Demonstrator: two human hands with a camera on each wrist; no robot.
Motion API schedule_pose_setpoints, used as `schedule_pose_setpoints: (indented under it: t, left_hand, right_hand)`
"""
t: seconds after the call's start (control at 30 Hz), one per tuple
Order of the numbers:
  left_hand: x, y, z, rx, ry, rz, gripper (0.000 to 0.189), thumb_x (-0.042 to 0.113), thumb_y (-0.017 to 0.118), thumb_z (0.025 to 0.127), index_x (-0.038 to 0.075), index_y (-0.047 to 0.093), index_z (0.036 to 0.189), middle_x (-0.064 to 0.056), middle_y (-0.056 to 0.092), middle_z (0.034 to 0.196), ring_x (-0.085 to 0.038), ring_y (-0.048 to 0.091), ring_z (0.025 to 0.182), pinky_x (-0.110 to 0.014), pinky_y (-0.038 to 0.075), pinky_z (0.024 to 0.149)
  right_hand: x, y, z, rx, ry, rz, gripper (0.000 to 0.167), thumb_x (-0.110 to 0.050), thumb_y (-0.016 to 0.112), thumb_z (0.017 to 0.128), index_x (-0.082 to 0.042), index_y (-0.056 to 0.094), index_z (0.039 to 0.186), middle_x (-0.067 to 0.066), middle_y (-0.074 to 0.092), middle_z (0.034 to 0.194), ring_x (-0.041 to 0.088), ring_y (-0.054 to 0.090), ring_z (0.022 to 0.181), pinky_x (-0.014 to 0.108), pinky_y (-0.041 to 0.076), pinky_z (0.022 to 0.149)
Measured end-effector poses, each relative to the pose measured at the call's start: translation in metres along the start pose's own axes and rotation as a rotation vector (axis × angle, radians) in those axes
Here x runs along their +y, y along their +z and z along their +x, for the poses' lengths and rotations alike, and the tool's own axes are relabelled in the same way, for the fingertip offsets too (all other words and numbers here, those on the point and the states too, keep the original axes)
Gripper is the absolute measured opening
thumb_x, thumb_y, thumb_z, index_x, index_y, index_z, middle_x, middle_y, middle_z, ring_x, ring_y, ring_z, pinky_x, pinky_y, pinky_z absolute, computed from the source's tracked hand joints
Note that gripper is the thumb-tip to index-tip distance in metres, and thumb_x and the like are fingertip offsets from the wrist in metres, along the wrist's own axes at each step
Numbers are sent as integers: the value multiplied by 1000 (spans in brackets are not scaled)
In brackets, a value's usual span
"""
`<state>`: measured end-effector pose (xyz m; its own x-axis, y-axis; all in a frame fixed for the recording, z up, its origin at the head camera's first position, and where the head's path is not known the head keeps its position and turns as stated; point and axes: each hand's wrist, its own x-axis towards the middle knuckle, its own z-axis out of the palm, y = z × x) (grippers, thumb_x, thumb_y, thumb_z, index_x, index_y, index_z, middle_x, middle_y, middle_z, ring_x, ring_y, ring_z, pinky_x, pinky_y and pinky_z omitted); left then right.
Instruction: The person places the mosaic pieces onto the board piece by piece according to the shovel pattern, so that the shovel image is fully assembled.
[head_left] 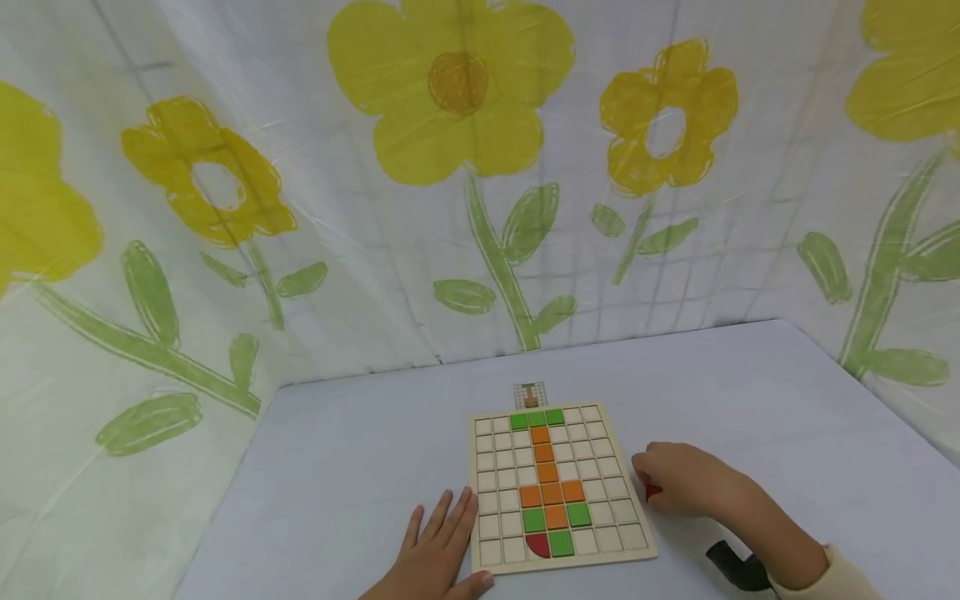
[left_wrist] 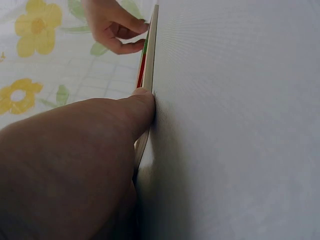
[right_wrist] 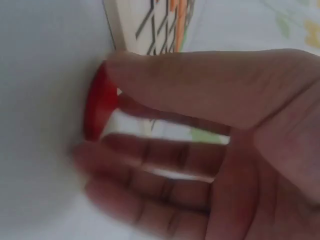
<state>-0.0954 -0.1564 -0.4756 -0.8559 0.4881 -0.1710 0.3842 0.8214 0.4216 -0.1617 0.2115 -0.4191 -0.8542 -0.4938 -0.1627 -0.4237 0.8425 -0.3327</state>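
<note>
- A square wooden board (head_left: pixel 562 487) lies flat on a pale worktop (head_left: pixel 360 467), its face divided into a grid of small shallow squares.
- Most squares show bare light wood. Coloured tiles fill the others: three green tiles (head_left: pixel 536 418) in a row at the far edge, a column of orange tiles (head_left: pixel 545 463) running down the middle and widening into a row of three, then green tiles on either side of one more orange tile.
- In the nearest row a red half-round piece (head_left: pixel 537 545) sits beside another green tile.
- A small printed card (head_left: pixel 529 394) lies on the worktop just beyond the board's far edge. It shows a tiny picture in orange and green; any writing is too small to read.
- The left hand (head_left: pixel 435 554) lies flat on the worktop at the board's near left corner, fingers straight and slightly spread. In the left wrist view its thumb (left_wrist: pixel 142 102) presses against the board's edge.
- The right hand (head_left: pixel 678 479) rests on the worktop just right of the board, fingers curled. It pinches a small red piece (right_wrist: pixel 100 107) between thumb and fingertips, and the piece touches the worktop beside the board's right edge.
- A cream sleeve (head_left: pixel 832 579) covers the right forearm, with a dark strap (head_left: pixel 738 568) at the wrist.
- A white sheet printed with yellow flowers (head_left: pixel 457 83) and green stems hangs behind and around the worktop.
</note>
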Motion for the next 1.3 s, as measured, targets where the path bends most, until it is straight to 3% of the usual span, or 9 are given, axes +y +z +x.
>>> schedule_pose_setpoints:
  t: [0.17,0.37,0.63,0.9,1.1,1.3]
  left_hand:
    - [1,0,0,1,-1,-4,93,68,41,97,3,20,160,-12,16,166,-39,9,151,-69,2,111]
    - [1,0,0,7,0,1,93,68,41,97,3,20,160,-12,16,166,-39,9,151,-69,2,111]
    - [0,-1,0,6,6,1,93,68,42,97,3,20,160,-12,16,166,-39,9,151,-69,2,110]
    - [0,-1,-1,12,4,-5,93,68,42,97,3,19,160,-12,16,166,-39,9,151,-69,3,110]
    - [0,-1,-1,16,9,-12,92,67,42,97,3,19,160,-11,16,166,-38,9,151,-69,2,111]
    - [0,0,0,14,5,-1,92,68,41,97,3,19,160,-11,16,166,-38,10,151,-68,3,111]
  right_hand:
    - [2,5,4,35,-132,58,33,9,79,76,-16,58,77,-8,46,75,9,41,66,27,39,58]
    - [1,6,6,21,-105,67,38,13,80,71,-15,57,79,-7,48,77,11,43,68,28,41,59]
    - [-6,5,8,-12,47,49,25,2,86,73,-12,66,79,-6,53,73,14,47,67,32,45,61]
    - [-1,5,7,15,-49,4,29,-6,86,74,-17,60,71,-9,48,68,10,42,61,28,39,55]
    - [-4,6,5,33,-71,-60,29,-9,86,73,-15,58,72,-9,46,69,10,41,59,27,39,54]
    - [-12,5,1,19,-102,-45,31,-6,83,72,-18,55,71,-9,44,69,9,41,59,27,38,54]
